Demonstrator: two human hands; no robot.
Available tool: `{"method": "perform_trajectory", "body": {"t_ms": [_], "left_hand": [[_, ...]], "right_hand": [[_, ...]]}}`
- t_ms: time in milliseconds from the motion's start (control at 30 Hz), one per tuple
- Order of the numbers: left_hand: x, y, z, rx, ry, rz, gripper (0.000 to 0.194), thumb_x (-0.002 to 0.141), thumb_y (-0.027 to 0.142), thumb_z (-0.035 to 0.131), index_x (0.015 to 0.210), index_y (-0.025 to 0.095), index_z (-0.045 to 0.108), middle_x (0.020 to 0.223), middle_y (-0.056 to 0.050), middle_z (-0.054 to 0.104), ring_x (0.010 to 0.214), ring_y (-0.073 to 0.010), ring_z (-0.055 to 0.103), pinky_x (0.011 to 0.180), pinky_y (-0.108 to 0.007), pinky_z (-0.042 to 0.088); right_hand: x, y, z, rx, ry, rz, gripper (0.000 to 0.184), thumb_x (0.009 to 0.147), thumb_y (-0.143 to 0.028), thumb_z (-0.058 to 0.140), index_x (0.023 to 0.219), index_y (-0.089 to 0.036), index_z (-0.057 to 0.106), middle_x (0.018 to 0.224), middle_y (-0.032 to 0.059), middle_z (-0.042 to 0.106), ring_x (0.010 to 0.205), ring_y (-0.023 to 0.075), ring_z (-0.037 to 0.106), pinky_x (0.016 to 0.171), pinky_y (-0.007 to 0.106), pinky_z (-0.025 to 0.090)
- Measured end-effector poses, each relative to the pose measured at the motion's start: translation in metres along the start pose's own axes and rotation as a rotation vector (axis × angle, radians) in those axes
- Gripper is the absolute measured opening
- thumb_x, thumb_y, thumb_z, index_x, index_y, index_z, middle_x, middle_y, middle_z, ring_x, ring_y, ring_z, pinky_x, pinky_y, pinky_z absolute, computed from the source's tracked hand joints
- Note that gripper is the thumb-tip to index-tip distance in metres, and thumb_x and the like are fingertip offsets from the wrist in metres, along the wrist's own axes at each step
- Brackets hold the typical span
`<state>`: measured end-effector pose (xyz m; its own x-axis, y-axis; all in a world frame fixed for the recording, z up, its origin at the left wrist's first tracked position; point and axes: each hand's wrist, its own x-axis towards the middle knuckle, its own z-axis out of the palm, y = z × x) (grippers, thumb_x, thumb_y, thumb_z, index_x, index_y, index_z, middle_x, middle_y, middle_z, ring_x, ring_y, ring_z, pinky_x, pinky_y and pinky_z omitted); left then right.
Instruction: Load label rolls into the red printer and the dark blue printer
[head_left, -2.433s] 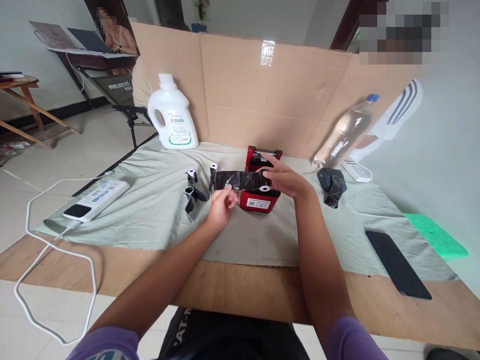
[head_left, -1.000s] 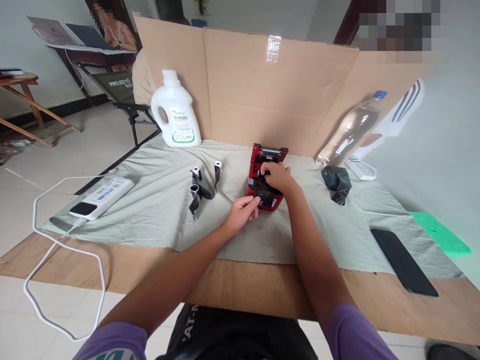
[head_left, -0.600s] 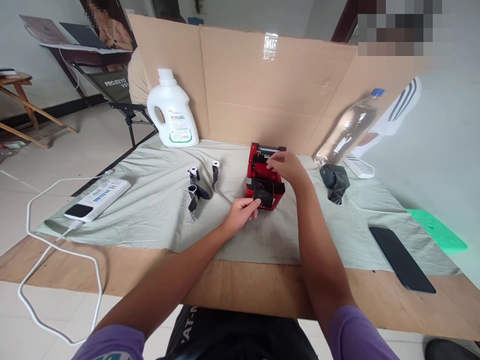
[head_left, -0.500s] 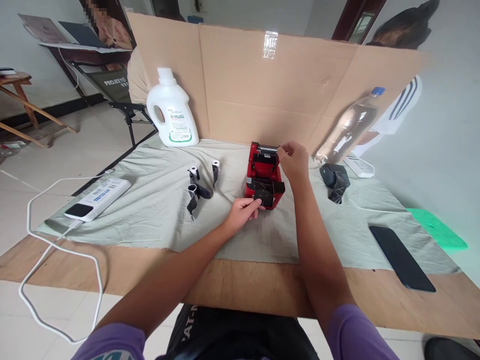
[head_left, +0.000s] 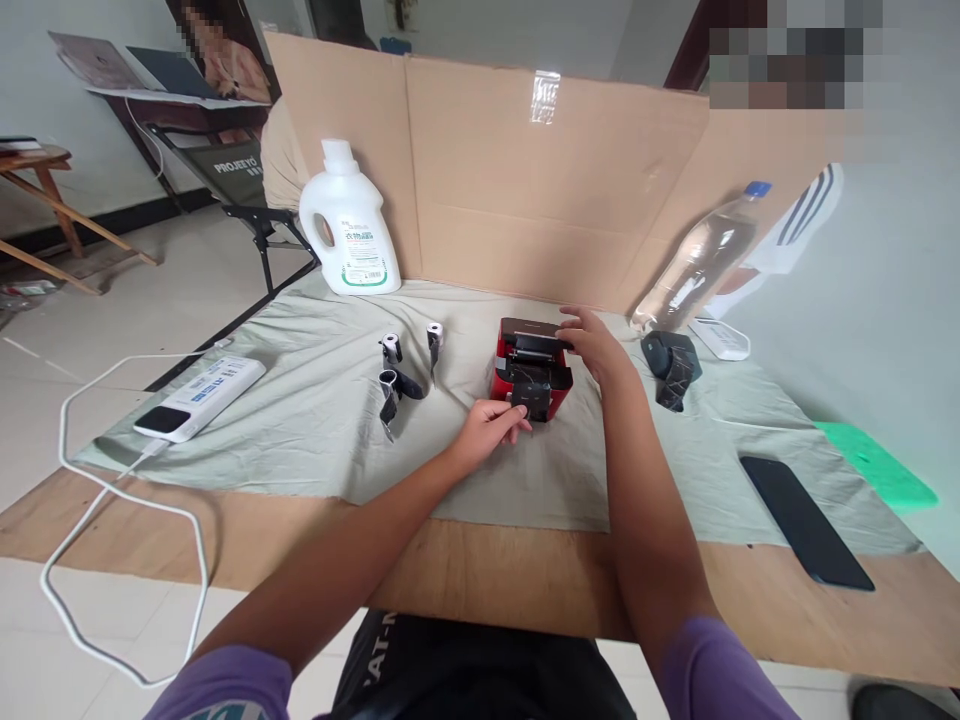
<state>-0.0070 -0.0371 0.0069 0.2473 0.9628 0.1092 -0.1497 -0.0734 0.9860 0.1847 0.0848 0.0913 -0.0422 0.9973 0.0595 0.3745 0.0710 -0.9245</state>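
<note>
A small red and black printer (head_left: 556,385) stands on the grey-green cloth in front of me, its dark lid (head_left: 531,328) tilted down over the body but with a gap at the front. Black marbled label paper (head_left: 532,393) hangs out over its front. My left hand (head_left: 491,430) pinches the lower end of this paper between thumb and fingers. At the lid's right edge is my right hand (head_left: 592,345), fingers apart and some touching the lid. Several small rolls with black marbled tails, one a white-cored roll (head_left: 390,348), lie to the left.
A cardboard screen (head_left: 525,190) closes off the back, with a white detergent jug (head_left: 351,225) and a clear bottle (head_left: 701,255) before it. A dark roll device (head_left: 670,365) and a phone (head_left: 806,522) lie right, a power bank (head_left: 201,398) with cable left. People sit beyond.
The printer's lid has swung down from upright, covering the red inside. My right hand has followed it and its fingers have spread. My left hand keeps its pinch on the paper.
</note>
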Motion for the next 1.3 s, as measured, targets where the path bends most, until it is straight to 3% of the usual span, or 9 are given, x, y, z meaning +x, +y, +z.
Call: {"method": "perform_trajectory", "body": {"t_ms": [100, 267, 533, 633, 733, 833, 900, 1033, 1300], "left_hand": [[0.000, 0.001, 0.000, -0.004, 0.001, 0.005, 0.045, 0.081, 0.056, 0.066, 0.064, 0.015, 0.072, 0.048, 0.000, 0.055, 0.047, -0.0095, 0.046, 0.050, -0.024, 0.035], [0.001, 0.002, 0.000, 0.011, -0.005, -0.009, 0.048, 0.080, 0.059, 0.066, 0.063, 0.015, 0.072, 0.048, 0.000, 0.055, 0.047, -0.0097, 0.046, 0.049, -0.024, 0.035], [-0.001, -0.002, 0.000, 0.063, -0.007, 0.024, 0.042, 0.083, 0.053, 0.062, 0.065, 0.016, 0.070, 0.049, 0.001, 0.053, 0.048, -0.0106, 0.045, 0.050, -0.025, 0.034], [-0.001, 0.005, -0.009, 0.163, 0.213, 0.212, 0.035, 0.089, 0.041, 0.055, 0.065, 0.017, 0.067, 0.051, 0.002, 0.048, 0.051, -0.0111, 0.043, 0.054, -0.025, 0.034], [0.005, 0.017, -0.025, 0.362, 0.364, 0.342, 0.023, 0.088, 0.026, 0.053, 0.096, 0.020, 0.073, 0.065, 0.002, 0.055, 0.059, -0.0121, 0.047, 0.061, -0.024, 0.038], [0.014, 0.025, -0.039, 0.655, 0.307, 0.310, 0.057, 0.080, 0.012, 0.053, 0.133, 0.030, 0.065, 0.084, 0.001, 0.064, 0.066, -0.0137, 0.052, 0.068, -0.025, 0.041], [0.018, 0.027, -0.043, 0.783, 0.260, 0.245, 0.067, 0.078, 0.009, 0.051, 0.139, 0.034, 0.062, 0.088, 0.000, 0.067, 0.068, -0.0158, 0.054, 0.068, -0.026, 0.040], [0.021, 0.028, -0.043, 0.838, 0.220, 0.162, 0.067, 0.078, 0.007, 0.049, 0.137, 0.035, 0.063, 0.080, 0.000, 0.066, 0.068, -0.0185, 0.055, 0.065, -0.026, 0.040], [0.025, 0.030, -0.041, 0.937, 0.231, 0.168, 0.060, 0.083, 0.008, 0.045, 0.131, 0.036, 0.066, 0.075, 0.000, 0.065, 0.070, -0.0216, 0.060, 0.072, -0.029, 0.044]], "right_hand": [[-0.007, 0.012, -0.008, 0.075, -0.179, 0.096, 0.077, 0.069, -0.030, 0.073, 0.142, -0.033, 0.048, 0.140, 0.0066, 0.053, 0.105, 0.0205, 0.058, 0.083, 0.035, 0.052], [-0.015, 0.035, -0.008, 0.254, -0.344, 0.106, 0.069, 0.075, -0.037, 0.062, 0.142, -0.038, 0.048, 0.118, 0.0005, 0.065, 0.094, 0.0200, 0.062, 0.076, 0.035, 0.056], [-0.021, 0.038, -0.002, 0.204, -0.381, 0.035, 0.063, 0.070, -0.038, 0.059, 0.133, -0.034, 0.056, 0.112, 0.0028, 0.071, 0.095, 0.0245, 0.065, 0.081, 0.040, 0.056], [-0.021, 0.037, -0.003, 0.194, -0.363, 0.032, 0.063, 0.069, -0.037, 0.060, 0.132, -0.034, 0.057, 0.112, 0.0022, 0.071, 0.096, 0.0249, 0.065, 0.080, 0.040, 0.056], [-0.020, 0.038, -0.004, 0.196, -0.369, 0.034, 0.062, 0.069, -0.034, 0.060, 0.131, -0.035, 0.057, 0.112, 0.0014, 0.071, 0.097, 0.0241, 0.065, 0.080, 0.039, 0.056], [-0.019, 0.039, -0.005, 0.209, -0.396, 0.034, 0.063, 0.069, -0.033, 0.061, 0.132, -0.034, 0.057, 0.113, 0.0015, 0.071, 0.098, 0.0237, 0.065, 0.080, 0.039, 0.056], [-0.019, 0.040, -0.006, 0.210, -0.397, 0.040, 0.063, 0.070, -0.032, 0.060, 0.132, -0.034, 0.057, 0.112, 0.0015, 0.071, 0.097, 0.0237, 0.066, 0.080, 0.040, 0.057], [-0.018, 0.039, -0.006, 0.228, -0.394, 0.064, 0.063, 0.069, -0.029, 0.061, 0.132, -0.034, 0.058, 0.109, 0.0014, 0.072, 0.094, 0.0232, 0.066, 0.080, 0.040, 0.057], [-0.021, 0.036, -0.003, 0.247, -0.373, 0.059, 0.061, 0.069, -0.030, 0.061, 0.130, -0.033, 0.058, 0.107, 0.0014, 0.072, 0.092, 0.0232, 0.066, 0.081, 0.040, 0.056]]}}
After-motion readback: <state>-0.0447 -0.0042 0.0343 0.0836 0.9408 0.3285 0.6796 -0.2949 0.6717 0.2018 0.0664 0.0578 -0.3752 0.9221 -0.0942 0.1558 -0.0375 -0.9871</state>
